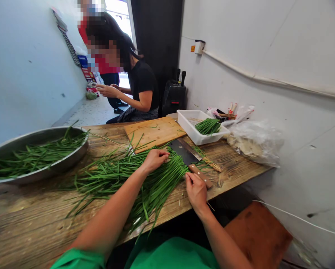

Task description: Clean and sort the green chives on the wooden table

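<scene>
A wide spread of green garlic chives (162, 186) lies on the wooden table, their cut ends toward the right. My left hand (155, 161) is closed in a pinch over the chives; whatever is between its fingertips is too small to make out. At the right-hand ends of the stalks, my right hand (196, 189) is closed, with a thin pale stick like a bamboo skewer (211, 206) showing from under it. A cleaver (185, 150) lies flat just beyond, its wooden handle beside my right hand.
A cutting board (156, 132) lies behind the chives. A white tray (202, 139) holds chives, with loose skewers (214, 164) nearby. A large metal basin (83, 144) of greens stands left, a plastic bag (254, 140) right. A seated person (143, 82) holds a phone; another stands behind.
</scene>
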{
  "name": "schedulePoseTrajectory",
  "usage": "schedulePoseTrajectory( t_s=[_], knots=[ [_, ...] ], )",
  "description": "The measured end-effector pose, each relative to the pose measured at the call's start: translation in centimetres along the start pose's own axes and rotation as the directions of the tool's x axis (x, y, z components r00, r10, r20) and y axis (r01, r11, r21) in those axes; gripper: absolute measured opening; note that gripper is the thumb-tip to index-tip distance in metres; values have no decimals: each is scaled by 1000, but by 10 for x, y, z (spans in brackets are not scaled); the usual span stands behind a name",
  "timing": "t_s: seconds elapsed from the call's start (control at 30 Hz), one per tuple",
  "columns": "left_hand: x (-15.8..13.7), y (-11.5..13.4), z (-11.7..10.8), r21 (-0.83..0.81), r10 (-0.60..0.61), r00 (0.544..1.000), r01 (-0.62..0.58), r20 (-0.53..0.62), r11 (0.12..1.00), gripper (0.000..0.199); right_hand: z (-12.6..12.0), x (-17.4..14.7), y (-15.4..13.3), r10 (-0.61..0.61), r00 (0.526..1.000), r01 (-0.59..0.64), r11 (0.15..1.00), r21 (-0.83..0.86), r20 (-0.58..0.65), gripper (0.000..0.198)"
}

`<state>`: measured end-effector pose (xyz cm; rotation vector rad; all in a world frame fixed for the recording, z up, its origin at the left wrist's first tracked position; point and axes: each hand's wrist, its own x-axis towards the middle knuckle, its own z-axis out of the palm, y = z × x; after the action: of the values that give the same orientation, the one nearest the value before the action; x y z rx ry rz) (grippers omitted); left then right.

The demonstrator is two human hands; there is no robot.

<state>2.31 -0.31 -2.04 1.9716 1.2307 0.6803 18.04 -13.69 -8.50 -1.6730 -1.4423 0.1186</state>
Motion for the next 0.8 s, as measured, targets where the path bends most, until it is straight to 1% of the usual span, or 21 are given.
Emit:
schedulePoseTrajectory(
  t_s=[0.27,0.4,0.53,0.7,0.8],
  knots=[
    [1,-7,5,-28,-27,999,27,-18,999,33,0,0,-1,6,1000,-6,1000,-4,1,31],
    [-3,-2,3,-65,-39,999,39,10,997,35,0,0,-2,8,1000,-8,1000,-8,6,31],
    [-4,2,2,-78,-52,999,53,9,996,34,0,0,-2,6,1000,-6,1000,-19,8,31],
    [-1,-4,5,-121,-63,998,63,-1,991,34,1,0,-1,1,1000,-1,1000,-24,4,32],
    [0,-7,5,-117,-61,998,60,-6,991,33,1,0,-1,-2,1000,2,1000,-19,4,32]
  ],
)
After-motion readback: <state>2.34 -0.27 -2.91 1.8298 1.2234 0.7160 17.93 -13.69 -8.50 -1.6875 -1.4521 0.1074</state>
